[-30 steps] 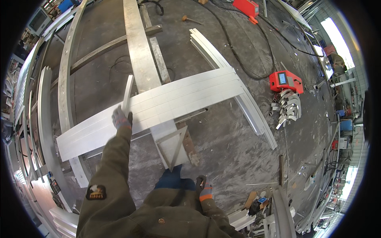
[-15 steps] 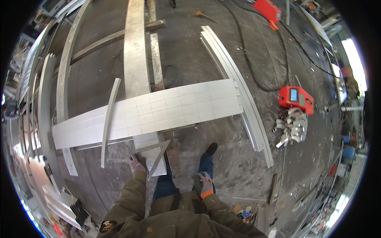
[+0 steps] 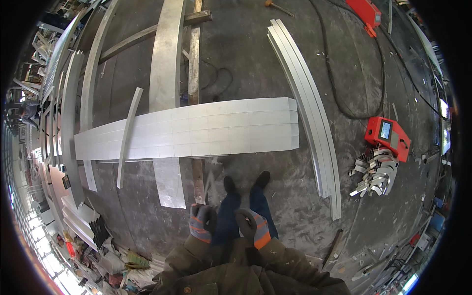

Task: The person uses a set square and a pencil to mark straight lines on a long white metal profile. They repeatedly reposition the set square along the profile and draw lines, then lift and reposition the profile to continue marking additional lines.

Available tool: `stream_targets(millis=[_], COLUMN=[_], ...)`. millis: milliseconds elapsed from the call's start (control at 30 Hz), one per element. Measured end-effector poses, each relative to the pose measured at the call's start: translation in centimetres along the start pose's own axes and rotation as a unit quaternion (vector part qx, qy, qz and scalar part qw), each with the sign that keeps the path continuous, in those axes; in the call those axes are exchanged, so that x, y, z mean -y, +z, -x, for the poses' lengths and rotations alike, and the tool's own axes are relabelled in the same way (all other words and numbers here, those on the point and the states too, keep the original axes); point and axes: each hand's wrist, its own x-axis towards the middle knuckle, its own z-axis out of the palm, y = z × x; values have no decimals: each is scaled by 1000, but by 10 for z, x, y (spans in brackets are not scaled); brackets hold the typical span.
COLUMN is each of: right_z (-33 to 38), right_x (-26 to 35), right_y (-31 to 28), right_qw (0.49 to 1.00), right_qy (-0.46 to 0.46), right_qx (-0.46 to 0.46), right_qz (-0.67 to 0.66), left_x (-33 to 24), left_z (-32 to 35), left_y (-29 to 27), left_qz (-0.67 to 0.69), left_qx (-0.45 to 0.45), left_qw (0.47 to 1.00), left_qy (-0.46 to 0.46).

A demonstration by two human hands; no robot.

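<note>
My left hand point(image 3: 202, 222), in a grey and orange work glove, is closed at the front. A thin metal set square point(image 3: 208, 183) rises from it, nearly edge-on and faint. Close beside it on the right, my gloved right hand point(image 3: 254, 225) is also closed; its fingers hide what they hold, if anything. Beyond both hands, several pale metal bars point(image 3: 216, 129) lie side by side across a broad support beam point(image 3: 169, 189), with thin lines marked across them. A narrow metal strip point(image 3: 129, 137) lies crosswise over their left part.
Long metal profiles point(image 3: 309, 108) lie on the floor to the right. Farther right, a red machine with a screen point(image 3: 388, 135) stands by a pile of curved metal offcuts point(image 3: 377, 172). A black cable point(image 3: 328, 73) loops behind. A mallet point(image 3: 279, 7) lies at the far side.
My view has shifted and I stand farther right of the support beam's near end. My left hand has moved from beside the beam toward my right hand, and the set square has left the beam's top.
</note>
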Motion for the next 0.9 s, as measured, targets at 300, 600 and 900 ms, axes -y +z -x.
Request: stream_targets(millis=[300, 600, 900], right_z=[-34, -151, -169], right_x=[32, -72, -62], right_y=[-9, -40, -66], right_qw=[942, 919, 901], right_qy=[117, 22, 179], right_qx=[-168, -248, -133], right_qz=[-267, -307, -371], left_x=[-60, -10, 34], left_z=[-67, -149, -200], left_y=[29, 97, 115], left_qz=[-46, -175, -250], left_qx=[175, 165, 177], left_qw=[968, 934, 932], left_qy=[175, 264, 193])
